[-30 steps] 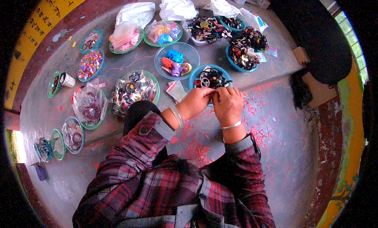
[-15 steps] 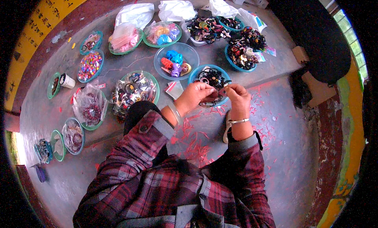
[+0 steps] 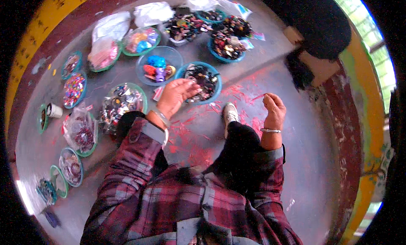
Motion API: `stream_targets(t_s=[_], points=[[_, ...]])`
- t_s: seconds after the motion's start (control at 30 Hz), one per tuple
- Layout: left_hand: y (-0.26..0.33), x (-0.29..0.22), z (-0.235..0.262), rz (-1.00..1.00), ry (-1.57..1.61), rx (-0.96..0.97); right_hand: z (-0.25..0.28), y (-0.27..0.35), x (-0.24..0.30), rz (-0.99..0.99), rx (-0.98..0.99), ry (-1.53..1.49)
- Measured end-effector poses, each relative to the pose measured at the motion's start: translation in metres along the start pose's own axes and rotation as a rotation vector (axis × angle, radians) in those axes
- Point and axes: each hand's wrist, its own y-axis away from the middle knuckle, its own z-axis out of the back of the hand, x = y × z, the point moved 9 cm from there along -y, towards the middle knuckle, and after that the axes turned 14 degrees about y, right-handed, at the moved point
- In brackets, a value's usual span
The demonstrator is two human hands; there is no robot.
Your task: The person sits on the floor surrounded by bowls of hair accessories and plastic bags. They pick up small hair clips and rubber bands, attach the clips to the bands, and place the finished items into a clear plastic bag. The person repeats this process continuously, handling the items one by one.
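Note:
My left hand (image 3: 174,97) is over the near rim of a blue-rimmed basin (image 3: 219,86) filled with dark hair ties (image 3: 206,78). Its thumb and fingers are pinched together, and whatever lies between them is too small to make out. Farther right, my right hand (image 3: 275,112) is raised above the floor, its fingers curled closed at the tips. A thin reddish strip seems to be by these fingertips, but it blends with the red scraps behind. Bangles circle both wrists.
Left of the basin stand a clear bowl (image 3: 140,76) with blue, red and purple items, and a green-rimmed basin (image 3: 145,102) of packaged accessories. Several other basins and white bags (image 3: 153,13) lie beyond. Red scraps (image 3: 190,139) litter the floor around my shoe (image 3: 230,113).
My hands, close together over the basin before, are now wide apart: the right has gone right and lower, the left stays near the basin. The whole view has shifted.

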Motion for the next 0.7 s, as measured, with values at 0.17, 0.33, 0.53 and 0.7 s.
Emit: stream_targets(t_s=[0.17, 0.33, 0.53, 0.7], points=[[-0.002, 0.008, -0.003, 0.008, 0.030, 0.021, 0.124, 0.022, -0.114, -0.057, -0.147, 0.281], [0.003, 0.010, -0.007, 0.023, -0.044, 0.041, 0.189, 0.085, -0.201, -0.259, -0.173, 0.462], [0.001, 0.021, 0.000, 0.032, -0.108, 0.044, 0.221, 0.129, -0.243, -0.266, -0.113, 0.799], [0.003, 0.030, 0.012, 0.033, -0.151, 0.018, 0.230, 0.157, -0.264, -0.500, -0.120, 0.903]])
